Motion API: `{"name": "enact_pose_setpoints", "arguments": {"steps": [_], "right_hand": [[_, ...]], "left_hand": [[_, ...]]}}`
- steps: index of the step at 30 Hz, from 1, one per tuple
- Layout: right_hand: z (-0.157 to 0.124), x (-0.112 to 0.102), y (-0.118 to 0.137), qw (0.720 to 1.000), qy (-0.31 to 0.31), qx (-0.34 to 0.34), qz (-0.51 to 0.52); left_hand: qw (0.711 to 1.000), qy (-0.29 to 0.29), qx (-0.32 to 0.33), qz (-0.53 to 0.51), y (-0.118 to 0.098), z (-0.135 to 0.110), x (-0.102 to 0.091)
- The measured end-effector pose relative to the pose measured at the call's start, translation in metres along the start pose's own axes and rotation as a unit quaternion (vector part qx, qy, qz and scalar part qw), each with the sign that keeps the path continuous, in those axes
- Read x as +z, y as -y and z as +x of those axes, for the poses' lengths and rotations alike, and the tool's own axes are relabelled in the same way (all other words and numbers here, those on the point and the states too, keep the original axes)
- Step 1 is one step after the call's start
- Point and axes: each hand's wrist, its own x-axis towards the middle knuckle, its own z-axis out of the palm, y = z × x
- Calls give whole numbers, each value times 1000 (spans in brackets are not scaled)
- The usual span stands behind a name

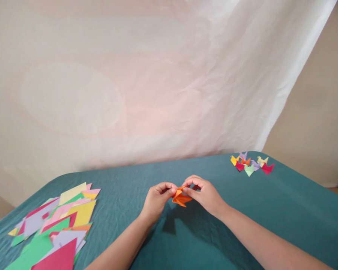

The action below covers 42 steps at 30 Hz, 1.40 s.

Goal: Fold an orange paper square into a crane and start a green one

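Note:
Between my two hands, an orange folded paper piece (pixel 181 198) is held above the table, its pointed flaps hanging downward. My left hand (pixel 159 197) pinches its upper left edge between thumb and fingers. From the other side, my right hand (pixel 204 193) grips the upper right part with thumb and fingertips. The fingers cover some of the folds. A shadow of the hands and paper falls on the green cloth below, so the piece is raised off the surface.
A spread heap of coloured paper sheets (pixel 59 225) lies at the left of the green-covered table (pixel 124 195). Several small folded paper birds (pixel 249 170) in mixed colours stand grouped at the far right. A pale sheet (pixel 157 93) hangs behind the table.

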Motion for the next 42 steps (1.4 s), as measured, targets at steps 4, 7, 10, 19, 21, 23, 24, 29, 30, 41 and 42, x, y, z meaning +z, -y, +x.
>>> {"name": "enact_pose_setpoints", "arguments": {"steps": [4,7,10,19,21,23,24,29,30,41,42], "right_hand": [[0,-1,0,998,26,28,52],[-2,0,-1,994,41,68,75],[-3,1,0,992,43,82,83],[-1,2,-7,983,33,87,159],[0,2,-10,980,26,85,177],[1,2,-12,979,20,81,184],[1,2,-12,980,16,79,182],[-1,2,-6,993,-19,33,108],[-1,2,-4,996,-25,15,82],[-10,8,13,990,5,-130,-56],[-11,8,15,988,2,-136,-74]], "left_hand": [[999,10,-32,-40,0,-1,2],[998,13,-42,-34,0,-1,3],[999,3,-36,-26,2,0,3],[998,40,-22,-44,-3,-2,5],[997,43,-8,-60,-3,-2,5],[998,38,-2,-55,-3,-2,5],[999,34,-4,-42,-2,-2,5],[998,-2,-12,57,1,-4,4],[997,-4,-8,74,1,-4,3],[946,-48,95,306,-2,-12,9],[933,-61,111,338,-2,-13,9]]}}
